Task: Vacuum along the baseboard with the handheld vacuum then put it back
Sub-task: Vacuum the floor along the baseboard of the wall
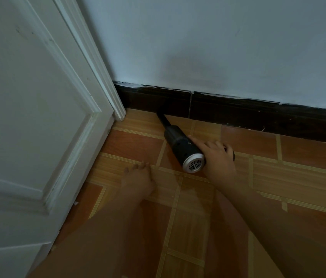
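Note:
A black handheld vacuum (179, 142) with a silver vented rear cap lies low over the tiled floor. Its narrow nozzle points up-left and its tip meets the dark baseboard (238, 111) near the door frame. My right hand (219, 159) grips the vacuum's handle, fingers curled round it, just right of the silver cap. My left hand (138, 180) rests on the floor to the left of the vacuum, fingers spread and flat, holding nothing.
A white panelled door (34, 127) and its frame (106, 81) fill the left side. The pale wall (218, 47) rises above the baseboard. Orange and wood-pattern floor tiles (298, 177) stretch to the right along the baseboard.

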A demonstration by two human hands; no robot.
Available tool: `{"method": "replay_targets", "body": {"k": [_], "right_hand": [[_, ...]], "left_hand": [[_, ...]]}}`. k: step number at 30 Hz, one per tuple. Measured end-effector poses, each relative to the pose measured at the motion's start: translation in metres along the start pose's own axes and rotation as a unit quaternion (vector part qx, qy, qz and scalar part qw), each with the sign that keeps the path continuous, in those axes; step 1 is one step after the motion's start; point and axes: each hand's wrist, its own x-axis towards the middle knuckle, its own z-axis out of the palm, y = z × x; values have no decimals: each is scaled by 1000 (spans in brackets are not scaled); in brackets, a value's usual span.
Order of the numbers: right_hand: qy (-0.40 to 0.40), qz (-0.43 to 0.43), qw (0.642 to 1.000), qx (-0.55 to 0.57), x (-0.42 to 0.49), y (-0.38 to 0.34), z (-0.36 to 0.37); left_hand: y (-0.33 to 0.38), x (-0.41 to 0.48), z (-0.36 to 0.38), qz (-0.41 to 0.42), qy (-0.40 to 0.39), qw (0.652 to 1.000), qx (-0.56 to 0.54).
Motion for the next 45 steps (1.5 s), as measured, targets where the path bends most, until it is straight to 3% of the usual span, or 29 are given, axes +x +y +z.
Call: {"method": "replay_targets", "body": {"k": [23,35,45], "right_hand": [[1,-41,999,-7,40,-52,14],[-5,-20,999,-36,8,-7,-12],[-7,40,999,30,-27,23,-23]], "left_hand": [[-7,-4,-2,25,-5,1000,3],[2,-2,-4,17,1,999,36],[47,-13,-3,60,31,998,10]]}}
